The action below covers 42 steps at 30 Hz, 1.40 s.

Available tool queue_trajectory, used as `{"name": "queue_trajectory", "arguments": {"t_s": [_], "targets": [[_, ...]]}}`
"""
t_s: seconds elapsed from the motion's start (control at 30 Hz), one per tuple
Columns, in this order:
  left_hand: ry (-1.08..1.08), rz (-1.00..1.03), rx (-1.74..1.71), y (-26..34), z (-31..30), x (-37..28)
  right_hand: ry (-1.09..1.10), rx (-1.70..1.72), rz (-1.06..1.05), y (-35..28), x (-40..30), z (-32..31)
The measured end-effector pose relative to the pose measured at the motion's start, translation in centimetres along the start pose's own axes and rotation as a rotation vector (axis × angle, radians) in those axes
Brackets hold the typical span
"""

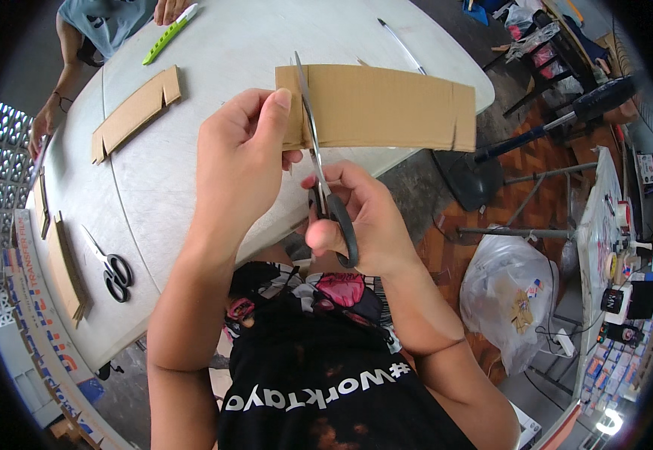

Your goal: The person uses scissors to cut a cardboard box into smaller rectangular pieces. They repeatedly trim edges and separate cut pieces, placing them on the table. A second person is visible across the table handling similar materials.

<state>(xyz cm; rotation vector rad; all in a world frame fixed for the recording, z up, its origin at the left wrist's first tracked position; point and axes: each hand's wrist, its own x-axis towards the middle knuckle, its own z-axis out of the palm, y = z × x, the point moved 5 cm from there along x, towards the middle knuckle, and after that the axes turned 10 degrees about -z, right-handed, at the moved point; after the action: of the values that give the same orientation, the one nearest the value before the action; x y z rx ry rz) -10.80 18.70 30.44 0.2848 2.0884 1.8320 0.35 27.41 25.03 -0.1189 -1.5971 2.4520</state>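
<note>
My left hand [242,157] pinches the left end of a rectangular corrugated cardboard strip [383,107], thumb on top and fingers beneath. In my right hand [360,219] is a pair of black-handled scissors [316,135]. Their blades lie across the strip near its left end, one above the board and a tip showing past its far edge. A short slit marks the strip's lower edge near its right end. The strip is held up over the white table [191,112].
Slotted cardboard strips [138,112] lie on the table's left half, with another stack [66,270] beside spare scissors [113,273]. A green utility knife [169,35] is near another person's hand [170,10]. A pen [402,48] lies farther off. A plastic bag [506,298] sits at right.
</note>
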Motion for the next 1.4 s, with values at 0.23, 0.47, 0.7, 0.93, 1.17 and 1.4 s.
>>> {"name": "queue_trajectory", "arguments": {"t_s": [0.23, 0.47, 0.7, 0.93, 1.17, 1.4], "targets": [[0.173, -0.04, -0.048, -0.9, -1.6, 2.3, -0.294, 0.187, 0.199, -0.6, -3.9, 0.1], [0.015, -0.004, 0.172, 0.3, -1.3, 1.9, 0.402, -0.313, -0.566, -7.4, -2.7, -10.1], [0.028, 0.015, 0.064, 0.0, -0.4, 3.0, 0.476, -0.026, -0.493, -7.1, -1.0, -10.1], [0.255, 0.563, 0.481, 2.0, 1.5, -0.2, 0.6, 0.04, -0.563, -5.9, -1.7, -10.5], [0.249, 0.695, 0.641, 1.2, 2.9, 0.3, 0.658, 0.055, -0.639, -5.9, -1.9, -10.8], [0.246, 0.485, 0.813, 0.3, 1.9, 1.7, 0.692, 0.022, -0.591, -6.7, -2.0, -12.3]]}}
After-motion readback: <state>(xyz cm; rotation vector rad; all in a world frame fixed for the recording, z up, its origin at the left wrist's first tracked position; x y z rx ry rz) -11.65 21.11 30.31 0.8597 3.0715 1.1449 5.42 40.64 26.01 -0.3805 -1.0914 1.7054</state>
